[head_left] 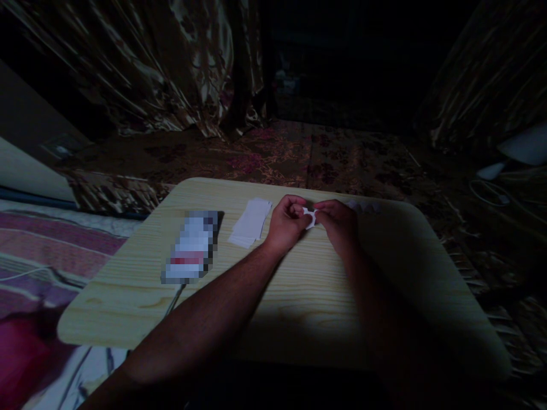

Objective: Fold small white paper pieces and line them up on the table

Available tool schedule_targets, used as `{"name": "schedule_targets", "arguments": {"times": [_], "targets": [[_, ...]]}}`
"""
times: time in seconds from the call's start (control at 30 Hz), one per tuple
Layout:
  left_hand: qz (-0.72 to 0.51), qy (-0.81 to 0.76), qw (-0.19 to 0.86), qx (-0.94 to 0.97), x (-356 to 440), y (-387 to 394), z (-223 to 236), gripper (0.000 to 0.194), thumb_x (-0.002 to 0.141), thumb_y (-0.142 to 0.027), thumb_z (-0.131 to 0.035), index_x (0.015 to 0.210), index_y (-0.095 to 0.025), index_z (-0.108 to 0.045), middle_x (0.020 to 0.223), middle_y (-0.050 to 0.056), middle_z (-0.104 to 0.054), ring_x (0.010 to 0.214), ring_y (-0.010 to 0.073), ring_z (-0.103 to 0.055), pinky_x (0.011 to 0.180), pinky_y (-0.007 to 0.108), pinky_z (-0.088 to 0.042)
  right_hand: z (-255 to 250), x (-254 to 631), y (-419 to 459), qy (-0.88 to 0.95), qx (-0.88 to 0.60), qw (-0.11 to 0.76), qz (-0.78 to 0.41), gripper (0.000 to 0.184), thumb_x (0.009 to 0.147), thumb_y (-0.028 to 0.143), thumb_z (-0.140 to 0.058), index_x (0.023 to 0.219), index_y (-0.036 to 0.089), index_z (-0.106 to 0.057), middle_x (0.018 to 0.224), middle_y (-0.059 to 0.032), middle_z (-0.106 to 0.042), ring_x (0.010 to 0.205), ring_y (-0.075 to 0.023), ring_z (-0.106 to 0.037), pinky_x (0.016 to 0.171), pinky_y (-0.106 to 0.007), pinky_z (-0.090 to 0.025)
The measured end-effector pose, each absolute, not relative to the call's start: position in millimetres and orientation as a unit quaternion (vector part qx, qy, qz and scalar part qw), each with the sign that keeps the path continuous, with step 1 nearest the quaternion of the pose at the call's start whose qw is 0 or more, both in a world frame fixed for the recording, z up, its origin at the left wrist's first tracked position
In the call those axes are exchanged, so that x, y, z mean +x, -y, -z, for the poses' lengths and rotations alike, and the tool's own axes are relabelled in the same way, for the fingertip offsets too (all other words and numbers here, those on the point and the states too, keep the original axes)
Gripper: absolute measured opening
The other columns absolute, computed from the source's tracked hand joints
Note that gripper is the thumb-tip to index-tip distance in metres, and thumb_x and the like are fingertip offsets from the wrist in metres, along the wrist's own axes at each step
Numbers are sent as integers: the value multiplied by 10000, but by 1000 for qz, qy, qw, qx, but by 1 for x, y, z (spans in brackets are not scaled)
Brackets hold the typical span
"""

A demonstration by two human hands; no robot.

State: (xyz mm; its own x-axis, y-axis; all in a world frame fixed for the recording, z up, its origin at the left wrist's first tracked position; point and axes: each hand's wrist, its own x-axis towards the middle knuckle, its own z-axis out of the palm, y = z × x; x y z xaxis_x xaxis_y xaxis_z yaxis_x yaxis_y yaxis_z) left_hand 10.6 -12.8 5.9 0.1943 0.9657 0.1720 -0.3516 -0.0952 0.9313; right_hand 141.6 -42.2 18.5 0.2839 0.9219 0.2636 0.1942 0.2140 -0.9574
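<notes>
Across the pale wood-grain table (307,310), both bare forearms are reaching away from the person, and the two hands are meeting near the far edge. The left hand (285,228) is pinching a small white piece of paper (309,218) between thumb and fingers, and the right hand (341,223) is gripping the same piece from its other side, so the paper is sitting right between the two sets of fingertips. I can't tell from here exactly how it is folded.

Just to the left of the left hand, a stack of white paper slips (253,219) is lying slightly fanned on the tabletop. Farther left, and a bit nearer the person, a blurred-out phone-like device (192,245) is resting, with a thin cable (174,300) running from its near end toward the left forearm. Just beyond the right hand, a few small pale pieces (364,206) are lying in a row in the shadow, too dim for me to make out clearly.

Well beyond the hands, a shiny patterned curtain (205,62) is hanging, and off to their left a striped bedcover (92,239) is showing.
</notes>
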Motion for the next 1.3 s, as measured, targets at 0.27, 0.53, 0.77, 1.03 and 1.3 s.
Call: {"name": "schedule_targets", "arguments": {"times": [0.27, 0.53, 0.77, 1.03, 1.3], "targets": [[-561, -309, 607, 470, 9, 7, -1, 394, 582, -130, -754, 926, -185, -570, 737, -34, -625, 613, 87, -577, 600, 221, -461, -7, 145, 36, 518, -573, 536, -340, 120, 695, 272, -655, 792, 202, -657, 616, 3, -695, 579, -176, -657, 592, -291, -507], [-555, -321, 615, 459, 8, 7, 1, 350, 593, -156, -758, 909, -177, -609, 753, -9, -670, 611, 101, -598, 597, 228, -453, -13, 144, 40, 551, -589, 506, -305, 107, 712, 305, -627, 723, 200, -647, 596, 10, -679, 585, -160, -638, 587, -259, -471], [-546, -306, 666, 406, 9, 8, -1, 273, 600, -172, -757, 852, -147, -656, 712, 5, -667, 609, 104, -591, 612, 240, -450, -11, 144, 39, 519, -582, 527, -338, 86, 680, 278, -633, 714, 201, -652, 583, 18, -668, 579, -163, -634, 589, -266, -468], [-507, -320, 684, 416, 9, 9, -5, 201, 634, -246, -756, 770, -130, -664, 668, 18, -652, 567, 101, -559, 529, 228, -402, -13, 144, 40, 476, -574, 556, -368, 146, 674, 311, -646, 748, 186, -654, 585, 13, -665, 584, -167, -647, 594, -273, -492], [-504, -331, 651, 461, 9, 10, 1, 236, 641, -267, -780, 787, -142, -642, 613, -4, -624, 498, 78, -505, 497, 217, -351, -15, 144, 40, 475, -575, 561, -359, 139, 671, 313, -650, 742, 193, -652, 596, 14, -674, 587, -164, -652, 603, -272, -501]]}}
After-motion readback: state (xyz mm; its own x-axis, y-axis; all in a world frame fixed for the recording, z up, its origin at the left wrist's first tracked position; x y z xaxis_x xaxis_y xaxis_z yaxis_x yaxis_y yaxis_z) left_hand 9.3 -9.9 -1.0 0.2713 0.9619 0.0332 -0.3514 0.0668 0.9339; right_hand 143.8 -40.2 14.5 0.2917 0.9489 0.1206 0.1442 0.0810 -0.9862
